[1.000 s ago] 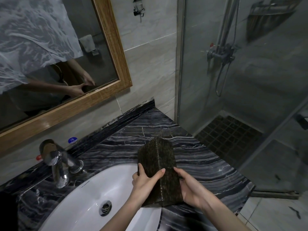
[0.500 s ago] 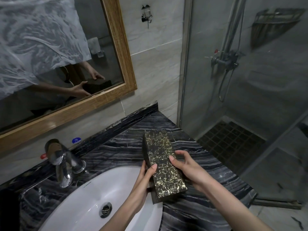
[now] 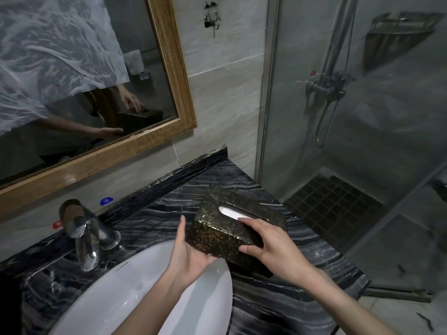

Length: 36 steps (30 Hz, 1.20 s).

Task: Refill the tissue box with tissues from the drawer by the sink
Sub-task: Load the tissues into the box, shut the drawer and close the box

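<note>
tissue box (image 3: 225, 228) – slot up, between both hands | left hand (image 3: 187, 252) cups its near end | right hand (image 3: 271, 247) grips its top edge

The right hand (image 3: 271, 245) covers the near end of the slot (image 3: 232, 211) in the tissue box (image 3: 225, 226), so how much paper is inside cannot be told. The box's underside and its contact with the bench (image 3: 278, 298) are hidden. The sink (image 3: 121, 286) is cut by the bottom edge. The mirror (image 3: 72, 93) is cut at the left and top edges. No drawer is in view.
</note>
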Available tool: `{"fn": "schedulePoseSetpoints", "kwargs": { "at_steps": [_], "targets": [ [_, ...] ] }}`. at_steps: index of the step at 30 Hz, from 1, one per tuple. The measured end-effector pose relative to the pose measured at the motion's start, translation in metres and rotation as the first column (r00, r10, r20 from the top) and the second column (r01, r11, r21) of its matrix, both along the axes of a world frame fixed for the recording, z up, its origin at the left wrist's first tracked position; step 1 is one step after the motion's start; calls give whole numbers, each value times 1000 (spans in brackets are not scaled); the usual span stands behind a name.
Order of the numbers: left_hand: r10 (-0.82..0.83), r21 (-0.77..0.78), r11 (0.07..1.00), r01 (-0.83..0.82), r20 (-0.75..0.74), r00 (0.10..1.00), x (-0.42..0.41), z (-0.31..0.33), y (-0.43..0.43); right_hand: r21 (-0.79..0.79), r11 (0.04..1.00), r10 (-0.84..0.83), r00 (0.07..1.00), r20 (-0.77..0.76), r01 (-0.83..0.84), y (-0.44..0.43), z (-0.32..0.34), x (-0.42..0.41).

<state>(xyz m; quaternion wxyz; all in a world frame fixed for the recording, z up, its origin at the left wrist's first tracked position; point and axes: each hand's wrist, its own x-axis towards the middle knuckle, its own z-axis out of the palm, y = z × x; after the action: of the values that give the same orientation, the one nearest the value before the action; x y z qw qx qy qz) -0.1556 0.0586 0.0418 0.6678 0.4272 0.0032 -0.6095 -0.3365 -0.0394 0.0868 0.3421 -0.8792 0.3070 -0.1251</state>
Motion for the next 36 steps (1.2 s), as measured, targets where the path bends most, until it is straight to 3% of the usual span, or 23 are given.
{"fn": "schedulePoseSetpoints", "kwargs": {
  "at_steps": [8,15,27,31,34,36],
  "targets": [
    [-251,253,953,165,359,899,18,-17,4,-206,959,161,974,-161,-193,-3,-35,-9],
    [-407,343,904,256,506,760,5,-34,8,-277,919,226,950,-215,-282,-5,-51,-14],
    [-451,503,854,134,587,672,-12,-53,1,-206,928,250,929,-271,-310,-12,-73,-21],
    [-446,500,852,154,541,713,-11,-53,1,-184,931,252,921,-298,-314,-16,-74,-18],
    [-435,477,858,191,477,763,-11,-53,6,-173,966,159,971,-180,-190,-13,-66,-23],
    [-451,475,850,229,431,782,-11,-50,9,-132,989,-61,998,-9,60,-12,-64,-32]
  ]
}}
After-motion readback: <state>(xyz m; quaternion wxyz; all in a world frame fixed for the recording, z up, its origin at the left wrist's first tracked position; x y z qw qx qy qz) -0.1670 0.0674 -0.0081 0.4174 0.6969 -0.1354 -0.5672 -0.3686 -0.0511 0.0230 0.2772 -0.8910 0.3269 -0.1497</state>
